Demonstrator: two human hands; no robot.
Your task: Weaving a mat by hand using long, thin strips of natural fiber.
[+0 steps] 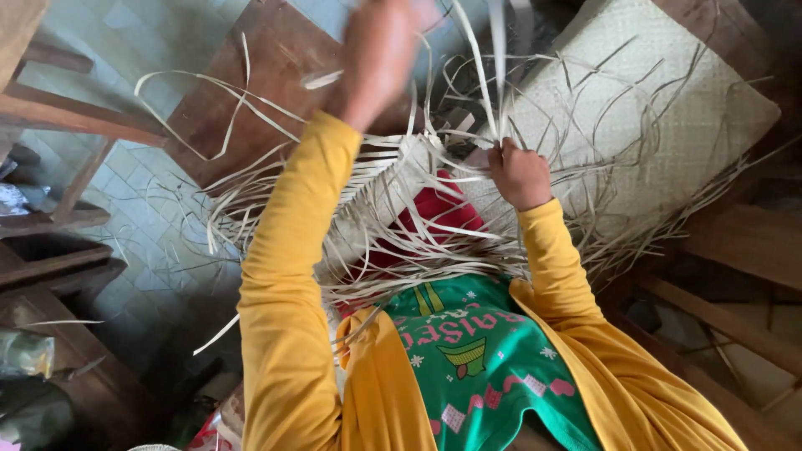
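Weaving step, mid-plait. R hand (520, 174) centre frame pinches pale strips (493, 92); L hand (380, 50) top centre blurred, grip can't tell. Half-woven mat (384, 179) on lap. Next, prob.: cross strip, tighten.

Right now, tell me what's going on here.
A person in yellow sleeves is working with pale, flat weaving strips spread over their lap. The right hand pinches a strip against the partly woven piece. The left hand is raised and blurred, with a strip near it; its grip cannot be made out. A finished woven mat lies beyond the hands, and a wooden board lies on the tiled floor.
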